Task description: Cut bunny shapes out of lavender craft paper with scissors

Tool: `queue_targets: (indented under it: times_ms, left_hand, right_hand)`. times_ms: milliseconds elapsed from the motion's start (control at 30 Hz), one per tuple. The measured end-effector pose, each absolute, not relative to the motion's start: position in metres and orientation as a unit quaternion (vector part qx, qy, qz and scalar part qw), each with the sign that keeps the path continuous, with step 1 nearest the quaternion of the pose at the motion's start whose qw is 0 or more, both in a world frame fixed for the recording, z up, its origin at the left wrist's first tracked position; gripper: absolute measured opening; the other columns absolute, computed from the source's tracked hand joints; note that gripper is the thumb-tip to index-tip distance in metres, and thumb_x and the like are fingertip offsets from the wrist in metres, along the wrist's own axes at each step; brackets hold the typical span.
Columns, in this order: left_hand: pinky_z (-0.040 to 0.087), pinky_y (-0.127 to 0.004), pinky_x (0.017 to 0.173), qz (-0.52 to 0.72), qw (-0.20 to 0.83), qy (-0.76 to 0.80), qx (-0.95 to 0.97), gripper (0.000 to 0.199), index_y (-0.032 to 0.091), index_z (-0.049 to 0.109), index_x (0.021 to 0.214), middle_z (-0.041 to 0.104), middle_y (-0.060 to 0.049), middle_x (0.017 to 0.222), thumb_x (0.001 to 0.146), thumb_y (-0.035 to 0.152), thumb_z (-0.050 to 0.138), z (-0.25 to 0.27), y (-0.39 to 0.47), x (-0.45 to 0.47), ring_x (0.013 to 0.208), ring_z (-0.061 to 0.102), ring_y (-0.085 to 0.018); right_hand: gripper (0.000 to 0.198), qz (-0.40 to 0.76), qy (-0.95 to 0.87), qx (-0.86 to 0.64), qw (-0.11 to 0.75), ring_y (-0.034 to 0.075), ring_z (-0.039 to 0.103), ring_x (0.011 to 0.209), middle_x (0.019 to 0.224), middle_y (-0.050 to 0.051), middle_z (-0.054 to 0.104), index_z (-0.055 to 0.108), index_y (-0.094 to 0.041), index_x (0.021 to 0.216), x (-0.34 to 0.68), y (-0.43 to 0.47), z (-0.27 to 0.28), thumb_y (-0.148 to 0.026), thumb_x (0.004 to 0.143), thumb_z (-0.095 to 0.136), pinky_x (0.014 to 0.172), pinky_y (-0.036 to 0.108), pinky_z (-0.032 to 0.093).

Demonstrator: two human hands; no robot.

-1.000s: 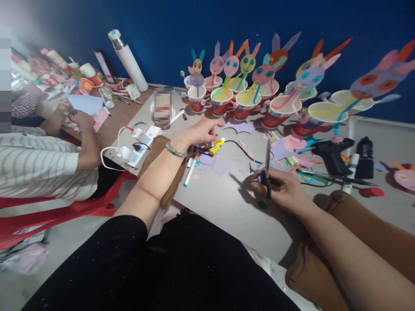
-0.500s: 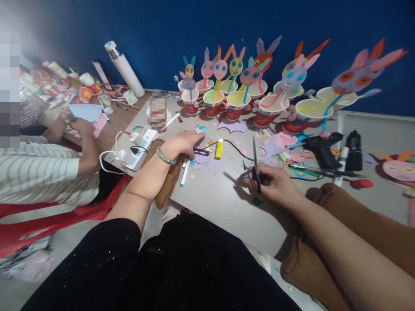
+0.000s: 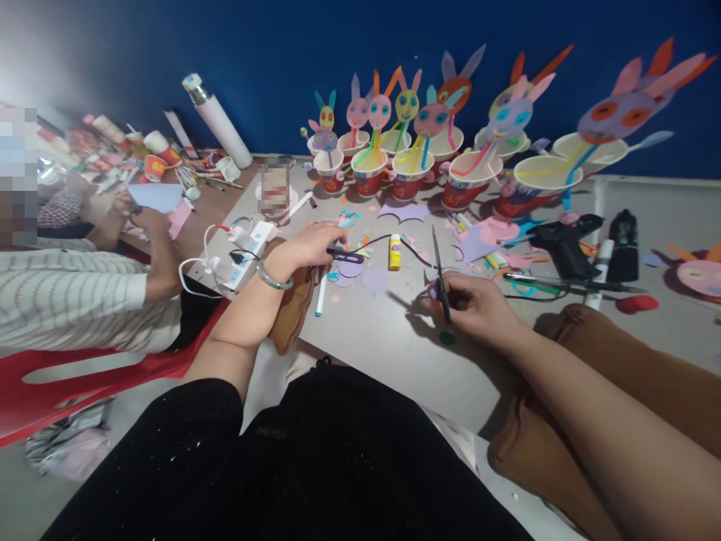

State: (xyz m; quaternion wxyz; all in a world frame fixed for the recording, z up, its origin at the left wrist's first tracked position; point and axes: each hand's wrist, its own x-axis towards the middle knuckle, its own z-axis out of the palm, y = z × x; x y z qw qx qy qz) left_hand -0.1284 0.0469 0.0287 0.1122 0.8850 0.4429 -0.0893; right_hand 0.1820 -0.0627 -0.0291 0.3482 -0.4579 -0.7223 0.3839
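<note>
My left hand, a bracelet at its wrist, reaches over the table with its index finger extended. Its thumb side closes on one end of a flat purple slotted tool, whose exact kind I cannot make out. My right hand grips a pair of scissors, blades pointing up. Beside the scissors, a small purple piece shows at the fingers. A yellow glue stick stands between my hands. Purple paper circles and a white marker lie near my left hand, a green disc below my right.
Paper cups with rabbit-faced paper figures line the back. A black glue gun and paper scraps lie right. Left are a power strip with cords, a tall flask and another person's hands with blue paper.
My left hand has drawn slightly left, the purple tool shifting with it. The glue stick stands a little farther right. My right hand keeps the scissors in nearly the same place.
</note>
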Motion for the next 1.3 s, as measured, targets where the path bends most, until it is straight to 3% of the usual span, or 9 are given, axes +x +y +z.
queue_targets:
  times_ms: [133, 333, 533, 900, 1067, 1300]
  left_hand:
    - [0.038, -0.038, 0.095, -0.103, 0.126, 0.394, 0.904, 0.020, 0.017, 0.065, 0.096, 0.065, -0.007, 0.101, 0.078, 0.025, 0.064, 0.029, 0.026, -0.133, 0.100, 0.058, -0.023]
    - [0.041, -0.040, 0.093, -0.097, 0.072, 0.419, 0.900, 0.031, 0.016, 0.064, 0.103, 0.056, -0.012, 0.116, 0.073, 0.023, 0.063, 0.020, 0.009, -0.144, 0.111, 0.051, -0.028]
    - [0.044, -0.036, 0.089, -0.080, 0.113, 0.385, 0.912, 0.030, 0.018, 0.067, 0.098, 0.055, -0.009, 0.108, 0.070, 0.015, 0.056, 0.016, 0.015, -0.156, 0.101, 0.053, -0.023]
    - [0.042, -0.041, 0.102, -0.063, 0.115, 0.381, 0.915, 0.024, 0.017, 0.072, 0.085, 0.052, -0.012, 0.114, 0.077, 0.013, 0.049, 0.009, 0.015, -0.160, 0.113, 0.050, -0.025]
    - [0.039, -0.043, 0.108, -0.067, 0.119, 0.370, 0.919, 0.027, 0.016, 0.071, 0.073, 0.052, -0.012, 0.123, 0.081, 0.014, 0.045, 0.008, 0.018, -0.160, 0.121, 0.049, -0.026]
    - [0.035, -0.042, 0.116, -0.052, 0.156, 0.371, 0.914, 0.030, 0.016, 0.071, 0.072, 0.050, -0.012, 0.137, 0.084, 0.012, 0.044, 0.013, 0.021, -0.166, 0.134, 0.045, -0.024]
  right_hand:
    - [0.045, 0.402, -0.712, -0.457, 0.351, 0.016, 0.049, 0.059, 0.064, 0.002, 0.054, 0.050, -0.022, 0.059, 0.181, -0.063, -0.029, -0.054, 0.077, 0.076, 0.053, 0.031, 0.039]
    - [0.045, 0.406, -0.709, -0.459, 0.351, 0.016, 0.048, 0.058, 0.063, 0.001, 0.052, 0.050, -0.022, 0.059, 0.179, -0.063, -0.032, -0.053, 0.075, 0.078, 0.052, 0.031, 0.038]
    - [0.046, 0.402, -0.704, -0.468, 0.352, 0.015, 0.046, 0.056, 0.062, 0.001, 0.052, 0.049, -0.022, 0.058, 0.179, -0.063, -0.034, -0.055, 0.074, 0.078, 0.050, 0.030, 0.037]
    - [0.045, 0.378, -0.721, -0.461, 0.352, 0.014, 0.042, 0.054, 0.059, 0.001, 0.048, 0.047, -0.023, 0.055, 0.178, -0.064, -0.028, -0.050, 0.078, 0.074, 0.050, 0.031, 0.033]
    - [0.044, 0.374, -0.723, -0.466, 0.347, 0.014, 0.041, 0.054, 0.057, 0.001, 0.047, 0.048, -0.023, 0.056, 0.178, -0.065, -0.027, -0.051, 0.078, 0.074, 0.049, 0.030, 0.033]
    - [0.043, 0.376, -0.724, -0.465, 0.344, 0.015, 0.042, 0.055, 0.059, 0.001, 0.049, 0.049, -0.023, 0.056, 0.179, -0.064, -0.028, -0.052, 0.079, 0.072, 0.050, 0.030, 0.034]
